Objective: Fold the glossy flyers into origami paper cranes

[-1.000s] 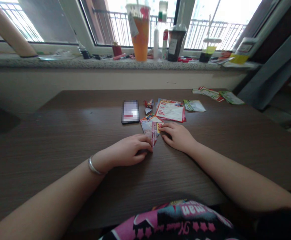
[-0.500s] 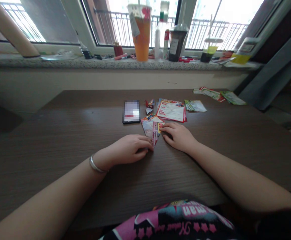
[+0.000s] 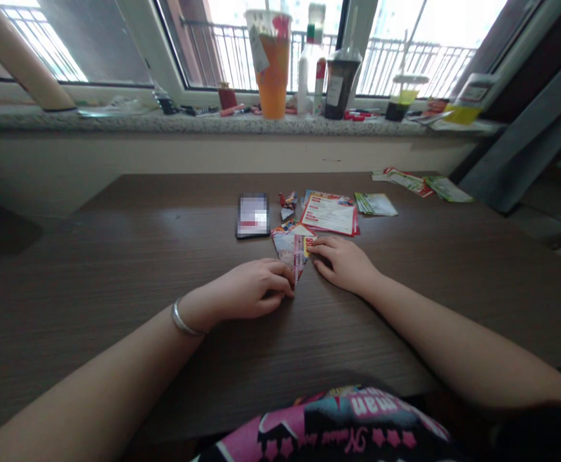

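A printed paper leaflet [image 3: 284, 242] lies on the table, its sides folded in so that it narrows to a point towards me. At that point is my left hand [image 3: 256, 289], thumb and curled fingers closed on the tip, which they partly hide. My right hand [image 3: 342, 262] rests on the table with fingers stretched out and thumb apart. Its fingertips press flat on the leaflet's right edge, by a yellow printed patch.
Beyond the leaflet lie a dark-edged device with a blurred screen [image 3: 253, 216], small crumpled scraps [image 3: 288, 204] and a stack of red-bordered leaflets [image 3: 329, 213]. Green-white papers [image 3: 377, 204] sit farther right. Cups, including an orange drink [image 3: 274, 74], stand on the windowsill [image 3: 203, 125].
My left fingers have shifted slightly towards me at the leaflet's tip. My right hand and the leaflet stay nearly where they were.
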Motion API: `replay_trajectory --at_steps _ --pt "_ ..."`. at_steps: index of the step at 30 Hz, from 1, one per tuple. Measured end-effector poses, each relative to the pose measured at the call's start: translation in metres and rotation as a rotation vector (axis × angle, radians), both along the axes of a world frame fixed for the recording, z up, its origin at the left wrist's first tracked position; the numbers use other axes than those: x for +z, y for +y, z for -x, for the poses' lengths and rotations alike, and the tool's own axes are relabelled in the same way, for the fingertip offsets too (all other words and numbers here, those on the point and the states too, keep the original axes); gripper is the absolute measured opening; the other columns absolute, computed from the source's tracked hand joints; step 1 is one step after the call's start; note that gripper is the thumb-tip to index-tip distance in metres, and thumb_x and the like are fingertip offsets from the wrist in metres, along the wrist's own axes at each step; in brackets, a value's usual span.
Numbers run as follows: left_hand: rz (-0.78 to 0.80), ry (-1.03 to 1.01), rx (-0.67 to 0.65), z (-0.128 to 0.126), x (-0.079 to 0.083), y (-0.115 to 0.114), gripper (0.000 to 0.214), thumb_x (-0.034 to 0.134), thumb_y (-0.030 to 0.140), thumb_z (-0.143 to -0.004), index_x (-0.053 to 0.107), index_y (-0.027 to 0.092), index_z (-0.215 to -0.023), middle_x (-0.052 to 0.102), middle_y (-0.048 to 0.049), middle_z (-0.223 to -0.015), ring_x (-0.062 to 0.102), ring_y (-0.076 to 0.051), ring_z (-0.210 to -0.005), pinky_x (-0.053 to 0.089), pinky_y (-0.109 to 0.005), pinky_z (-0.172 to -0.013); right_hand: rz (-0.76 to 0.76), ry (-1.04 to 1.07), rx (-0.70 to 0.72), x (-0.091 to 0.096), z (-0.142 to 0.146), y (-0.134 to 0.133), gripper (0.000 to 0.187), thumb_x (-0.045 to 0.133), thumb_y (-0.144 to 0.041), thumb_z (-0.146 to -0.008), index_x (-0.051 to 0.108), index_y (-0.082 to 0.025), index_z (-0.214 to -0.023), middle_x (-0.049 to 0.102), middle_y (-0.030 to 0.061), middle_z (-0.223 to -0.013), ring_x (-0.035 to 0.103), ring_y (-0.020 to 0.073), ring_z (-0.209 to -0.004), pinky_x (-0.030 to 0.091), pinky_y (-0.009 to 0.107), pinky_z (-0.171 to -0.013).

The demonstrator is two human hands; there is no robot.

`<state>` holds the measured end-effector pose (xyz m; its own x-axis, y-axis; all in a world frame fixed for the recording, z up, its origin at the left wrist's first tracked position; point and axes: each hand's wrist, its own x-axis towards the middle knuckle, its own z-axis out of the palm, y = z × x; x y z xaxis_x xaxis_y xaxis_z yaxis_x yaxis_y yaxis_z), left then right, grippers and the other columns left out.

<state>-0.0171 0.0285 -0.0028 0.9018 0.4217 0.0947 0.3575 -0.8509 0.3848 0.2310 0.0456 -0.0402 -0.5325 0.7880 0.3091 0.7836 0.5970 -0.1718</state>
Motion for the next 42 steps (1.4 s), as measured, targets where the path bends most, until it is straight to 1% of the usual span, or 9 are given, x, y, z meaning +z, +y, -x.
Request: replay_trajectory --at_steps 7,11,15,18,21,25,30,35,42 --pt "0.097 -0.068 -0.021 0.002 -0.003 0.005 0.024 0.053 0.011 -0.084 0.072 0.025 -0.088 0.064 -0.0013 -0.11 0.056 -0.018 -0.106 0.04 -0.033 -0.102 -0.007 -0.008 0.009 0.0 0.0 0.0 0.031 0.051 -0.027 -0.089 0.065 -0.018 -0.115 0.062 0.0082 -0.125 0.056 0.0247 -0.114 0.046 0.041 -0.097" --pt "0.15 -0.164 0.08 0.001 -0.01 0.009 0.025 0.044 0.01 -0.088 0.066 0.02 -0.094 0.064 -0.0039 -0.105 0.058 -0.015 -0.103 0.045 -0.029 -0.097 -0.004 0.005 0.021 -0.001 -0.001 0.0 0.031 0.051 -0.027 -0.089 0.065 -0.019 -0.115 0.063 0.0085 -0.124 0.056 0.0247 -0.114 0.045 0.042 -0.098" --pt "0.014 -0.162 0.261 0.001 -0.02 0.009 0.026 0.047 0.016 -0.089 0.061 0.018 -0.11 0.061 -0.0076 -0.118 0.055 -0.018 -0.112 0.042 -0.033 -0.103 -0.014 0.016 0.045 -0.001 0.001 0.001 0.031 0.051 -0.027 -0.09 0.066 -0.02 -0.116 0.063 0.009 -0.123 0.055 0.0249 -0.114 0.045 0.043 -0.097" --pt "-0.133 -0.055 0.436 0.002 -0.027 0.009 0.045 0.051 0.032 -0.089 0.051 0.014 -0.13 0.05 -0.0141 -0.138 0.044 -0.026 -0.129 0.034 -0.043 -0.111 -0.005 0.022 0.094 0.0 0.003 0.0 0.03 0.052 -0.025 -0.089 0.066 -0.02 -0.115 0.063 0.0084 -0.122 0.056 0.0244 -0.113 0.046 0.043 -0.097" --pt "-0.195 0.078 0.51 0.003 -0.033 0.009 0.063 0.051 0.047 -0.088 0.042 0.01 -0.139 0.038 -0.0171 -0.149 0.03 -0.031 -0.14 0.022 -0.051 -0.116 0.017 0.028 0.149 0.002 0.005 -0.002 0.028 0.051 -0.024 -0.089 0.067 -0.021 -0.112 0.064 0.0073 -0.121 0.057 0.0235 -0.111 0.046 0.043 -0.096" --pt "-0.182 0.168 0.508 0.003 -0.035 0.008 0.071 0.044 0.058 -0.089 0.036 0.014 -0.144 0.03 -0.0151 -0.153 0.023 -0.031 -0.143 0.015 -0.053 -0.117 0.014 0.053 0.171 0.004 0.006 -0.004 0.026 0.051 -0.023 -0.089 0.068 -0.021 -0.108 0.063 0.0073 -0.122 0.056 0.023 -0.113 0.046 0.043 -0.098" --pt "-0.193 0.193 0.473 0.003 -0.03 0.005 0.079 0.047 0.066 -0.084 0.038 0.015 -0.143 0.031 -0.0162 -0.153 0.025 -0.032 -0.142 0.017 -0.051 -0.116 0.033 0.076 0.158 0.001 0.008 -0.005 0.022 0.054 -0.025 -0.087 0.065 -0.019 -0.106 0.057 0.0106 -0.132 0.05 0.0243 -0.124 0.042 0.046 -0.104" --pt "-0.205 0.195 0.442 0.002 -0.026 0.002 0.087 0.05 0.072 -0.079 0.036 0.016 -0.144 0.03 -0.0175 -0.153 0.027 -0.034 -0.141 0.02 -0.049 -0.115 0.083 0.069 0.11 0.0 0.009 -0.005 0.041 0.055 -0.033 -0.088 0.054 -0.013 -0.124 0.051 0.0166 -0.138 0.044 0.0271 -0.131 0.037 0.048 -0.109" --pt "-0.179 0.202 0.436 0.001 -0.025 -0.001 0.09 0.051 0.072 -0.078 0.033 0.014 -0.145 0.026 -0.0181 -0.155 0.022 -0.033 -0.143 0.022 -0.046 -0.115 0.13 0.148 0.138 0.003 0.007 -0.005 0.055 0.058 -0.033 -0.086 0.044 -0.016 -0.136 0.053 0.0148 -0.137 0.049 0.0262 -0.126 0.039 0.048 -0.107"
